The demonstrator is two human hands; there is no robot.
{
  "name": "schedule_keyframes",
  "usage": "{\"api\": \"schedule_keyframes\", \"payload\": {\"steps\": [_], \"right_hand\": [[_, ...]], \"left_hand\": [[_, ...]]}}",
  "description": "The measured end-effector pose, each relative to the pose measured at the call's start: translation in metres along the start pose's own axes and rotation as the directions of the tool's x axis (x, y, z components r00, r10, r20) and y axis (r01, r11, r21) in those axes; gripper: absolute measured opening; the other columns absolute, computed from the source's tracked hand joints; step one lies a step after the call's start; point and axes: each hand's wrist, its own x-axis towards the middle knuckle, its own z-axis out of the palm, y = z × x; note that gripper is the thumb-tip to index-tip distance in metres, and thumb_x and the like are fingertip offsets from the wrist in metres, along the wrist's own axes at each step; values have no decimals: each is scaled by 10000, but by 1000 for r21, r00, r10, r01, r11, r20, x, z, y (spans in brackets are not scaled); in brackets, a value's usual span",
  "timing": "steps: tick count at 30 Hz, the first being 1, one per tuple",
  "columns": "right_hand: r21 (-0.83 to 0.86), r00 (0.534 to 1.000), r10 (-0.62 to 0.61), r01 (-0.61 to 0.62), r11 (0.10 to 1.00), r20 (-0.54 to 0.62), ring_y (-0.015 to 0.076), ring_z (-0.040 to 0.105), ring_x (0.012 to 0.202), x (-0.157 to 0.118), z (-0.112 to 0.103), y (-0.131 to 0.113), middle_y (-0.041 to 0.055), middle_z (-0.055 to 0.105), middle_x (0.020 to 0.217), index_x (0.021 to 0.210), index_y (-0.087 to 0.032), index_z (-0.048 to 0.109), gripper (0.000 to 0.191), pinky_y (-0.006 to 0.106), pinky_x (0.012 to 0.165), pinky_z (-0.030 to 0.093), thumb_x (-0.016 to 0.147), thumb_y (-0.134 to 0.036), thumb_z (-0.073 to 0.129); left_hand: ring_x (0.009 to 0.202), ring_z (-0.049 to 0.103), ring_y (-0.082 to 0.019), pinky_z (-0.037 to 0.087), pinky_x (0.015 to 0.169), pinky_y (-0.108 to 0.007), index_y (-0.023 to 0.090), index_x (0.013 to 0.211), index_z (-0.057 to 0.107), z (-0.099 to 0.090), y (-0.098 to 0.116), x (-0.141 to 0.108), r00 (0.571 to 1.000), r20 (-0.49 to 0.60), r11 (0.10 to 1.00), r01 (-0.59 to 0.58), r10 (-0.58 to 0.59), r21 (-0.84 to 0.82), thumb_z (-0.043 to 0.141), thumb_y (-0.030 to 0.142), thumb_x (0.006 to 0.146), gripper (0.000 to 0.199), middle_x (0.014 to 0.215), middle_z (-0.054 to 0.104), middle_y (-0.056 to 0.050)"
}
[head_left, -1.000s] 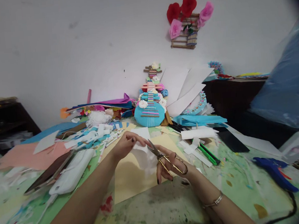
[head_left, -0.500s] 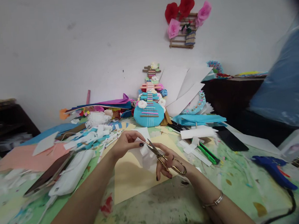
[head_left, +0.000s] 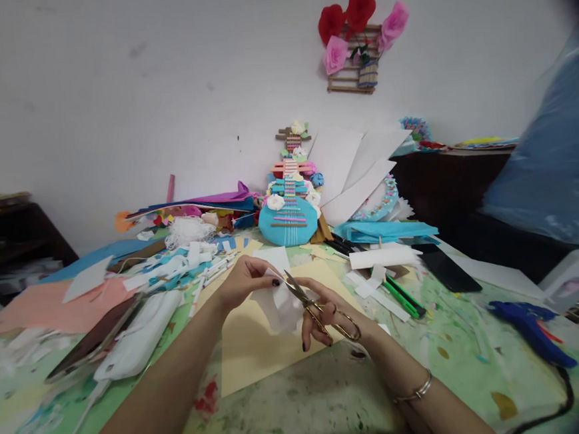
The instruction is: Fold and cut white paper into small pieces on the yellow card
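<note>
Thin crumpled white paper [head_left: 283, 309] has just been pinched in the closed left hand [head_left: 247, 279] above a flat cream paper sheet [head_left: 250, 357], its edge apparently being steadied near gold-handled metal scissors [head_left: 306, 302] held by the right hand [head_left: 340, 304].

In the scissors [head_left: 306, 301], smooth grey metal blades [head_left: 296, 289] are paired with glossy gold-toned metal handles [head_left: 320, 324]. Thin, matt paper is seen in the white piece [head_left: 281, 308]; smooth, matt paper in the cream sheet [head_left: 251, 364]. The bracelet [head_left: 417, 390] is made of shiny metal. Glossy, creased plastic film is seen in the blue bag [head_left: 551, 169].
</note>
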Motion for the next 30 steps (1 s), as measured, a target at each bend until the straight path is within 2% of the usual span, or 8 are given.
{"api": "schedule_keyframes", "payload": {"steps": [9, 13, 19, 25, 30], "right_hand": [[6, 1000, -2, 2, 1000, -2, 59, 441, 378, 1, -1, 1, 87, 694, 717, 1375, -175, 222, 959, 169, 403, 341, 654, -739, 507], [19, 999, -25, 26, 999, -30, 58, 435, 359, 2, 1, 2, 56, 677, 648, 1381, -159, 211, 994, 157, 383, 315, 639, -743, 522], [4, 995, 51, -50, 999, -86, 48, 382, 302, 1, 0, 3, -5, 646, 557, 1316, -157, 303, 780, 134, 326, 263, 727, -557, 621], [45, 992, 110, -107, 993, -68, 29, 313, 265, 1, 2, 3, 3, 608, 497, 1057, -86, 518, 695, 147, 283, 202, 669, -657, 602], [19, 989, 127, -126, 992, -80, 32, 284, 263, 1, 6, -1, -27, 585, 479, 1095, -102, 504, 620, 155, 283, 197, 730, -596, 584]], "left_hand": [[556, 594, -140, 447, 526, -218, 107, 664, 730, 4, 2, -1, 999, 33, 1000, 11, -12, 29, 776, 274, 603, 184, 645, 701, -86], [559, 585, -135, 440, 527, -217, 103, 669, 730, 5, 0, 0, 999, 39, 999, 7, -9, 40, 773, 288, 604, 201, 649, 696, -83], [455, 511, -88, 376, 438, -181, 108, 601, 702, 3, 1, -2, 999, -11, 999, 31, -30, 40, 773, 305, 593, 210, 529, 621, -25], [473, 522, -95, 395, 452, -187, 106, 573, 670, -3, -4, -2, 999, -33, 997, 40, -38, 61, 777, 302, 590, 225, 532, 606, -20], [476, 522, -91, 394, 454, -181, 105, 560, 673, -2, -2, -1, 999, -37, 998, 32, -30, 60, 782, 296, 584, 222, 533, 614, -23]]}}
